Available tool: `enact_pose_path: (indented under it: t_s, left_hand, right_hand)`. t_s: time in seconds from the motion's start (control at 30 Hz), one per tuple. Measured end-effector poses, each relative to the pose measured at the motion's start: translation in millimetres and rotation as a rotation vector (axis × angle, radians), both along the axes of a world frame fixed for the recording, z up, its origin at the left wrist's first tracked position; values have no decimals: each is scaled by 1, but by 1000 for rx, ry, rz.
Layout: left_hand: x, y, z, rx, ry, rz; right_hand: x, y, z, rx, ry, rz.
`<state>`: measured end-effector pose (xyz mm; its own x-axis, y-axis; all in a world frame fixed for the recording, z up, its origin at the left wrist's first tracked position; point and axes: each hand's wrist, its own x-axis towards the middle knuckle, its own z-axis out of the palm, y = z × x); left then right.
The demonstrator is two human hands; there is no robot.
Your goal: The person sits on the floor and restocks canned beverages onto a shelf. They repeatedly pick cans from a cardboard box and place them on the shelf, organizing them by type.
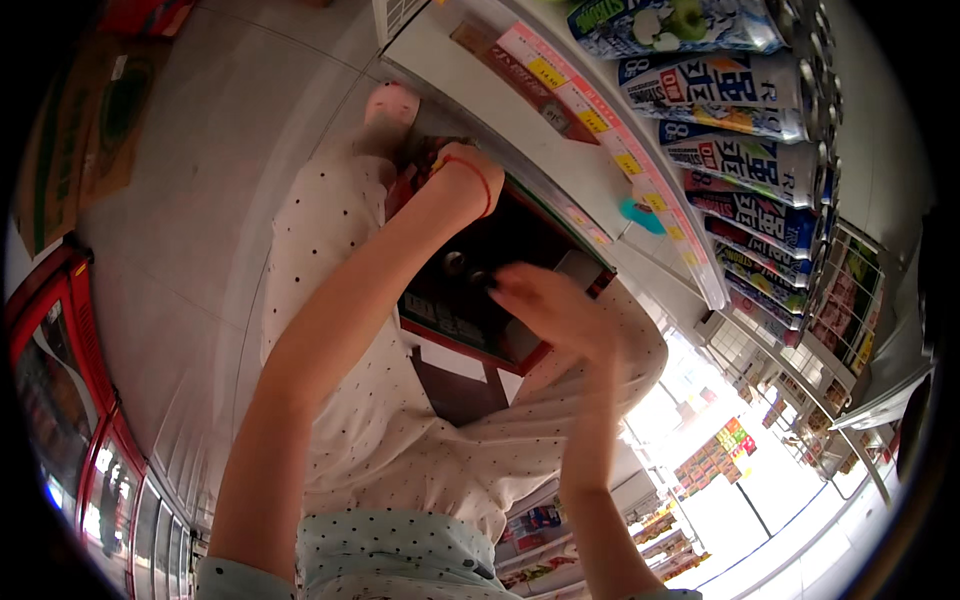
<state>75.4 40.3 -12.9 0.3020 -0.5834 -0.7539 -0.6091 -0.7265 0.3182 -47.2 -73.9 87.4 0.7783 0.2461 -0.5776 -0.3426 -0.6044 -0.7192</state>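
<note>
A dark cardboard box (517, 232) with a red and green edge stands between my knees, close to the bottom shelf. Inside it two small round metallic tops (454, 262) show against the dark interior. My left hand (469, 169) reaches over the box's far left corner, beside a dark, colourful package; its fingers are hidden behind the wrist, which wears a red cord. Over the box's right part is my right hand (551, 304), blurred, its fingertips near one of the round tops. Whether it touches that top is unclear.
Shelves with drink cans (739, 161) and a price-tag strip (592, 120) rise at the right. A teal object (642, 216) lies by the lower shelf. Red-framed glass-door coolers (90, 420) line the left, below cardboard cartons (112, 127). A pink shoe (391, 105) rests on the tiled floor.
</note>
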Motion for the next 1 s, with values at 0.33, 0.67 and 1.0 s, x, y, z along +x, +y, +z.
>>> enact_pose_path:
  t_s: [0.33, 0.67, 1.0]
  left_hand:
    - [20, -6, 5, 4, 201, 79]
    - [6, -18, -19, -6, 93, 3]
    - [13, -27, -2, 103, 189, -77]
  right_hand:
    - [-71, 93, -330, -472, -329, -101]
    - [-58, 96, -330, -411, -148, -239]
    - [-48, 57, -273, -200, -30, -475]
